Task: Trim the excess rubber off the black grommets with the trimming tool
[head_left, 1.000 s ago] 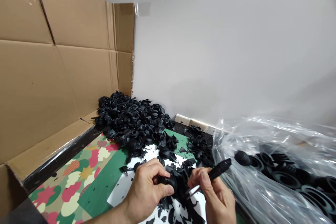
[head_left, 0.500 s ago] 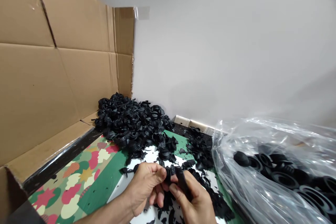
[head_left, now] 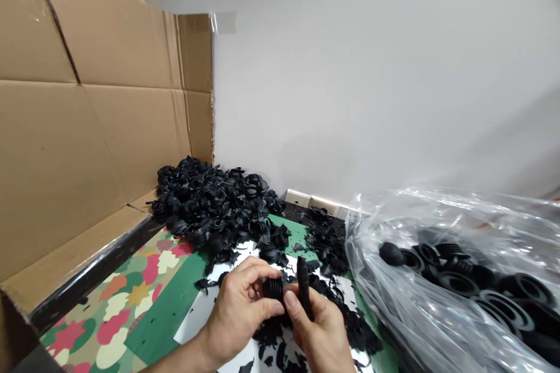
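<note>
My left hand [head_left: 238,309] pinches a small black ribbed rubber bellows [head_left: 273,289] between thumb and fingers. Close beside it, my right hand [head_left: 321,323] is closed around a slim black tool with a ribbed handle [head_left: 303,282], which points upward; its working end is hidden by the fingers. The right thumb and fingertip meet at the right edge of the bellows. Below both hands, black rubber scraps [head_left: 280,355] lie scattered over a white sheet [head_left: 196,317].
A large heap of black ribbed rubber parts [head_left: 214,198] lies at the back left, against a cardboard wall [head_left: 131,128]. A smaller pile of black scraps [head_left: 326,239] sits to its right. On the right, a clear plastic bag [head_left: 420,320] holds black rubber parts [head_left: 459,282].
My left hand has turned, its fingers now curled over the bellows so its ribs show. The tool in my right hand stands more upright. The view has shifted slightly right.
</note>
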### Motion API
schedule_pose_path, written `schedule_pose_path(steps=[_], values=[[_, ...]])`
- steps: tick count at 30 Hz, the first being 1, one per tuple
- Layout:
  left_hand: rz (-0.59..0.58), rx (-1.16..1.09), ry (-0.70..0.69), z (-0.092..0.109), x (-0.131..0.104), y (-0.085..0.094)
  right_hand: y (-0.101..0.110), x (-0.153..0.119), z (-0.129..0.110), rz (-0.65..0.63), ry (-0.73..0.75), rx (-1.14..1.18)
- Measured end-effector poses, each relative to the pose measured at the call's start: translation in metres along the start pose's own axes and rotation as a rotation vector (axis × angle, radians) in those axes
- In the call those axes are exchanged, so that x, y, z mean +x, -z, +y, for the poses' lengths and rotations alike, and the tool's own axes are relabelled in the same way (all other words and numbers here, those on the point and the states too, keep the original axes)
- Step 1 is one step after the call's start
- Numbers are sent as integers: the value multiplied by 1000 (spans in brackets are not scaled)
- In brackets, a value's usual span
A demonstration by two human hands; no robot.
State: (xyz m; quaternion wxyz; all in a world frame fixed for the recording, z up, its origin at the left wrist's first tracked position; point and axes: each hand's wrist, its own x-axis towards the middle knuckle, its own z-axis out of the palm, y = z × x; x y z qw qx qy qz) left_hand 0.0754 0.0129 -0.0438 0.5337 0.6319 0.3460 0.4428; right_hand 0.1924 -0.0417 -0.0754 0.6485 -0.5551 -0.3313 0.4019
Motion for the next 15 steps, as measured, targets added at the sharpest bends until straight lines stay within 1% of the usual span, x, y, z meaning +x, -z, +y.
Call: schedule_pose_path(steps=[2, 3, 5, 7, 9, 11, 13, 15], values=[[8, -73, 47, -2, 1, 0, 2, 3, 3, -34, 4, -14], [-3, -128, 100, -2, 2, 0, 4, 4, 4, -38, 6, -18], [-52, -273, 244, -3, 4, 1, 8, 7, 6, -8, 3, -9], [-113, -424, 359, -3, 5, 3, 13, 10, 4, 57, -17, 12], [-153, -546, 392, -3, 7, 5, 16, 11, 1, 112, -38, 27], [-178, -618, 399, -3, 7, 6, 16, 11, -3, 133, -45, 31], [-191, -659, 403, -5, 7, 6, 15, 9, -5, 126, -42, 33], [-193, -667, 397, -7, 6, 7, 13, 7, -6, 90, -29, 32]])
